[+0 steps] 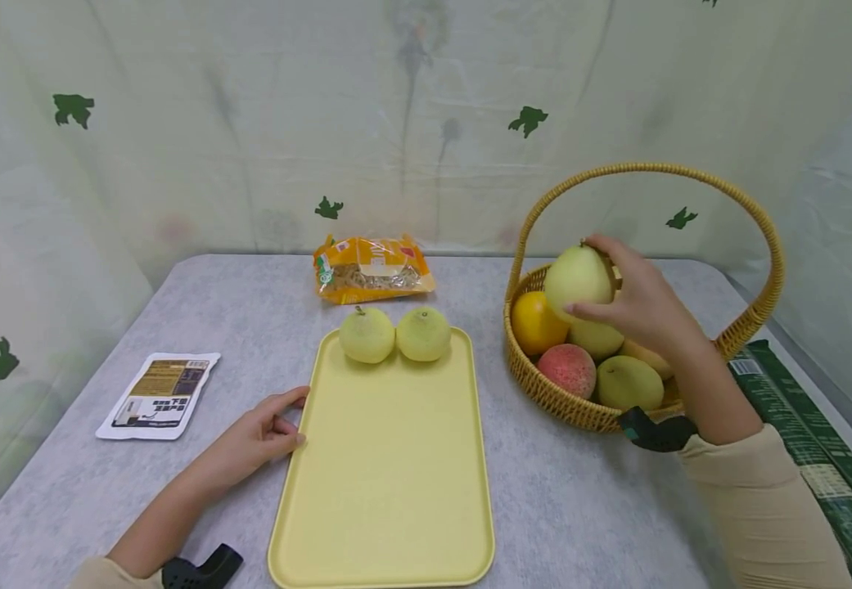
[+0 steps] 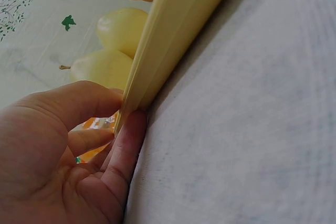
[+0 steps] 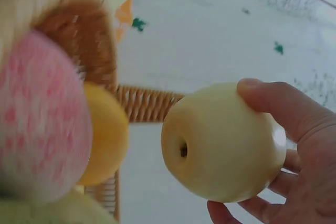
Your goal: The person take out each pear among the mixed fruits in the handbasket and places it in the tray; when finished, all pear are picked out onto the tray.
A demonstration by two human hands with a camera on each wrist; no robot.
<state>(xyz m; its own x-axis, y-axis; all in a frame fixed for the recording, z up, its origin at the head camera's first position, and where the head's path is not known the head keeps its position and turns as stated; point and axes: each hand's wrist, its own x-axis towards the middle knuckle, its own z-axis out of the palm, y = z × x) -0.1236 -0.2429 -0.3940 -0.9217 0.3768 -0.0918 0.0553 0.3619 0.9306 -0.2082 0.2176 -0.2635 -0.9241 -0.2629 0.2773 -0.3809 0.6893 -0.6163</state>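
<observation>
A round pale yellow-green pear (image 1: 579, 282) is held up over the basket by my right hand (image 1: 635, 298), thumb and fingers spread around its sides. The right wrist view shows the held pear's (image 3: 220, 145) dimpled end, apart from the other fruit. At the left edge of the yellow tray (image 1: 385, 483), my left hand (image 1: 259, 438) holds the rim; in the left wrist view the tray's rim (image 2: 163, 40) is between thumb and fingers. Two similar pears, a left one (image 1: 367, 334) and a right one (image 1: 423, 334), sit side by side at the tray's far end.
The wicker basket (image 1: 543, 401) with a tall handle holds an orange (image 1: 538, 323), a pink peach (image 1: 568, 370) and several pears. An orange food packet (image 1: 372, 270) lies behind the tray. A white pouch (image 1: 159, 396) is at left; a green package (image 1: 823, 458) lies at right.
</observation>
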